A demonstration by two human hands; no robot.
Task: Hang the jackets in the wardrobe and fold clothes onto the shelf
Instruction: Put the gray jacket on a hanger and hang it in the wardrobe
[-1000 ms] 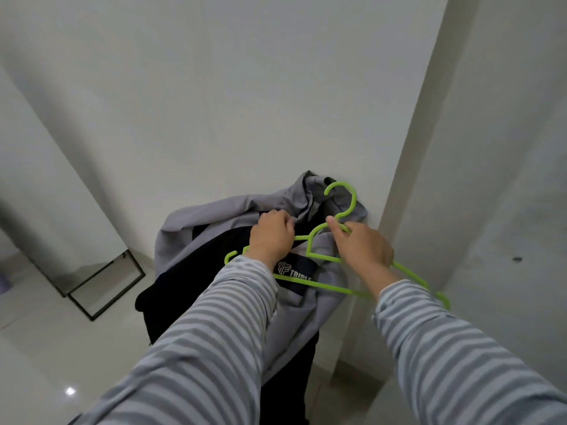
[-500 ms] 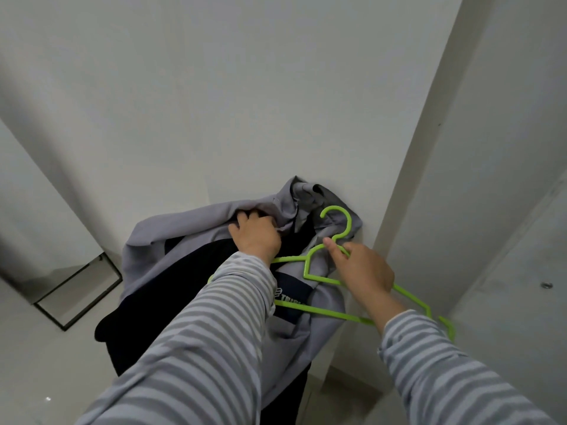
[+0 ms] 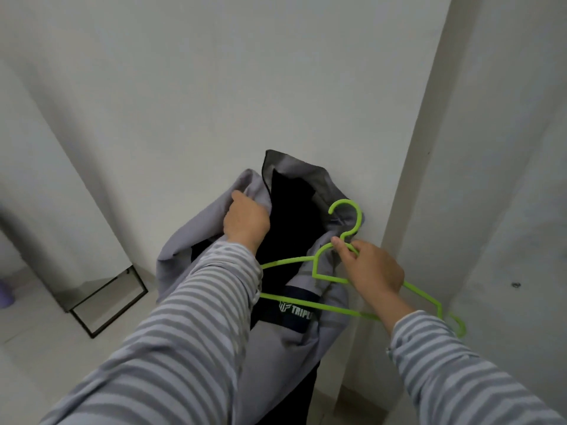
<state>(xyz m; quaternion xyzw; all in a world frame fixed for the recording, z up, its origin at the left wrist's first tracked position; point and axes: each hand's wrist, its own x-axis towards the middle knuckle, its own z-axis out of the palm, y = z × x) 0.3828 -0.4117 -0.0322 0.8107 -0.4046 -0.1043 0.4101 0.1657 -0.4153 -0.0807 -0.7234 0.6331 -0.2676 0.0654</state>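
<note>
White wall point(image 3: 214, 102); jacket point(image 3: 196, 237), hanger point(image 3: 325, 274).

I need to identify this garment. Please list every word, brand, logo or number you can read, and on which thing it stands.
"TRIPL", cut off at the fold, with a small logo before it: on the dark blue label inside the grey fabric jacket.
No other text is visible.
</note>
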